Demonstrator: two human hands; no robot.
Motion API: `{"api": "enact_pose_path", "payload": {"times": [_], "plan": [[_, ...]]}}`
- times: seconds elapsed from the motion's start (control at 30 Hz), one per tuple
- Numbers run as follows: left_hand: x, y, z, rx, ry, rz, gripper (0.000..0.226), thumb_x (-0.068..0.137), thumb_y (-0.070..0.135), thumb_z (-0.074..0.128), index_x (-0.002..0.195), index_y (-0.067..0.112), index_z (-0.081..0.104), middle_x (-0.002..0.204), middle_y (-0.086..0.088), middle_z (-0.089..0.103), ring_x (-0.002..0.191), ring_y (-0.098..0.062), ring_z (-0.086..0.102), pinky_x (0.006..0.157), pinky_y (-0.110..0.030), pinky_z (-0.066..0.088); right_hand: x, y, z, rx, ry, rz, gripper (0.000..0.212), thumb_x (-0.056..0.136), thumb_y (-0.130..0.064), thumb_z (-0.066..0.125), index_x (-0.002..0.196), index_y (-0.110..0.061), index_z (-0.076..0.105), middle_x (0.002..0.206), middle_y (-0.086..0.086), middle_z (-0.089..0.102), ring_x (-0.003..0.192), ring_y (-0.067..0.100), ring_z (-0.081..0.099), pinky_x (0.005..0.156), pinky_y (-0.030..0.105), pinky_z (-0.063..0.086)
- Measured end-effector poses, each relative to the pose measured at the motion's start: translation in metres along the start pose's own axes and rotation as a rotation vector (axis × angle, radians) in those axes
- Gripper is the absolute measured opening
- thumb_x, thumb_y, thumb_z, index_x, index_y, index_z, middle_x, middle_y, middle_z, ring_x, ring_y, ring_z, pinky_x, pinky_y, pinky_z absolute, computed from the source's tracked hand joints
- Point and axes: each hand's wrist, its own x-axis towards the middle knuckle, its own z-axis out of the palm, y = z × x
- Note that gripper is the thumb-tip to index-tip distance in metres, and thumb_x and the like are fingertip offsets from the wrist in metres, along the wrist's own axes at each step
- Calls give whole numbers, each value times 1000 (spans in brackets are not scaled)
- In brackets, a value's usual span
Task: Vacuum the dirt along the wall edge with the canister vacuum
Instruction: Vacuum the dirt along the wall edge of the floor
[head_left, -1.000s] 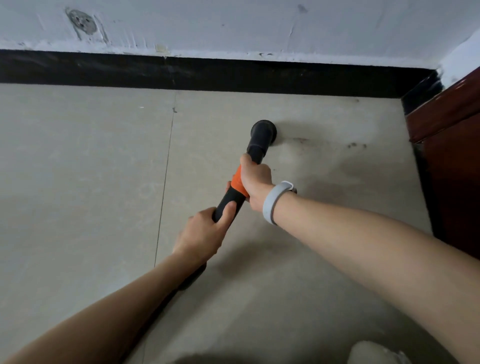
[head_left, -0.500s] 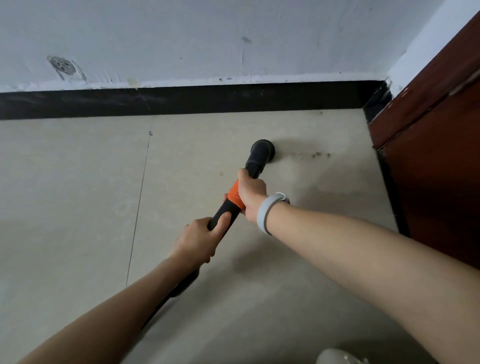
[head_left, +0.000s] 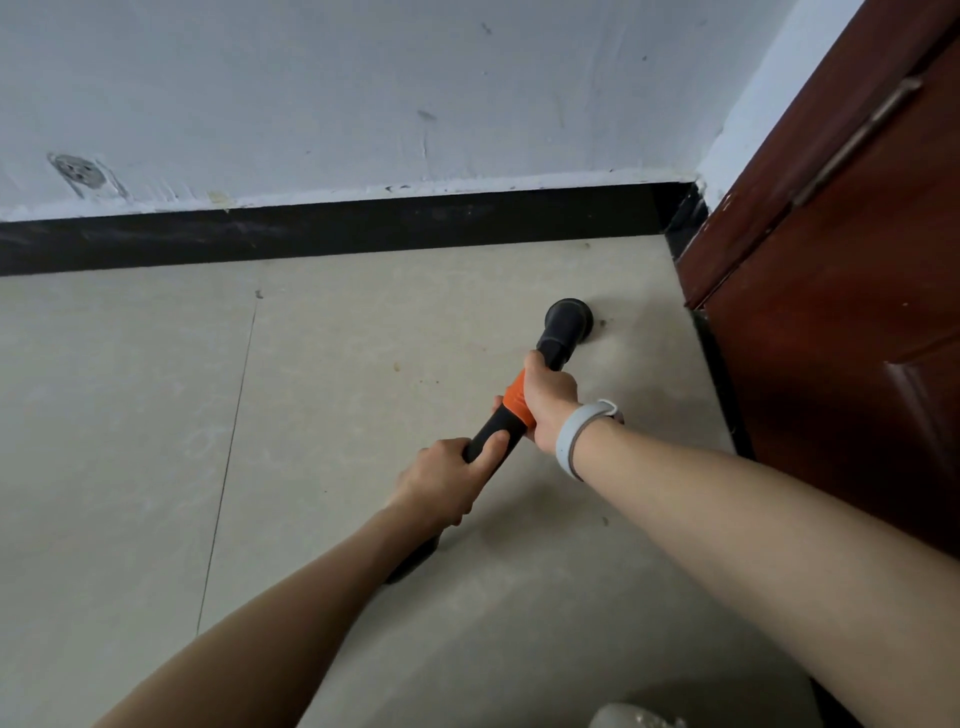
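Mid-sweep rn: both hands wrapped tight on the wand (head_left: 498, 423), right hand (head_left: 550, 397) up front, left hand (head_left: 441, 483) behind, nozzle (head_left: 569, 319) just ahead of the right w/ dirt (head_left: 602, 325) beside it, so next prob nudge fwd toward the baseboard (head_left: 363, 231).
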Motion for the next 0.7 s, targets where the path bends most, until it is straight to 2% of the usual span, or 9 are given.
{"api": "enact_pose_path", "payload": {"times": [0.13, 0.23, 0.33, 0.4, 0.53, 0.63, 0.7], "plan": [[6, 24, 9, 53, -58, 44, 54, 87, 69, 28, 68, 22, 49, 51, 6, 57, 39, -9, 53, 52, -21, 42, 6, -6, -28, 66, 72, -3, 26, 92, -29, 44, 77, -8, 47, 41, 3, 57, 54, 22, 61, 78, 39, 57], [8, 39, 15, 117, -88, 80, 53, 87, 69, 29, 68, 24, 49, 57, 5, 59, 49, -13, 58, 61, -26, 47, 9, -6, -47, 106, 123, -5, 26, 92, -31, 44, 77, -10, 46, 56, 8, 61, 50, 21, 62, 65, 35, 55], [9, 50, 22, 182, -102, 115, 52, 86, 70, 29, 69, 25, 48, 66, 2, 61, 60, -17, 60, 67, -29, 50, 10, -4, -64, 174, 149, 5, 28, 92, -34, 45, 78, -9, 46, 61, 11, 60, 48, 22, 61, 72, 39, 57], [10, 54, 28, 208, -105, 133, 53, 85, 72, 29, 69, 25, 48, 67, 3, 61, 60, -17, 60, 66, -29, 49, 11, -3, -72, 195, 165, 15, 30, 92, -35, 45, 78, -9, 46, 62, 11, 60, 46, 21, 61, 71, 39, 57], [8, 51, 37, 256, -111, 154, 56, 82, 75, 26, 70, 25, 49, 64, 5, 59, 59, -15, 59, 62, -28, 47, 8, 1, -77, 149, 213, 4, 30, 92, -32, 45, 74, -8, 46, 38, 2, 56, 39, 18, 58, 66, 36, 54], [3, 39, 34, 242, -113, 142, 57, 81, 76, 26, 70, 25, 49, 64, 5, 60, 58, -15, 59, 65, -29, 49, 2, 9, -70, 134, 220, 21, 29, 92, -32, 44, 76, -8, 47, 55, 6, 59, 48, 20, 60, 70, 37, 54], [-3, 26, 31, 248, -107, 136, 56, 82, 75, 27, 70, 25, 49, 63, 7, 59, 57, -14, 58, 63, -28, 47, -3, 19, -62, 111, 226, 24, 28, 92, -32, 42, 85, -6, 50, 59, 5, 59, 46, 16, 60, 61, 28, 53]]}}
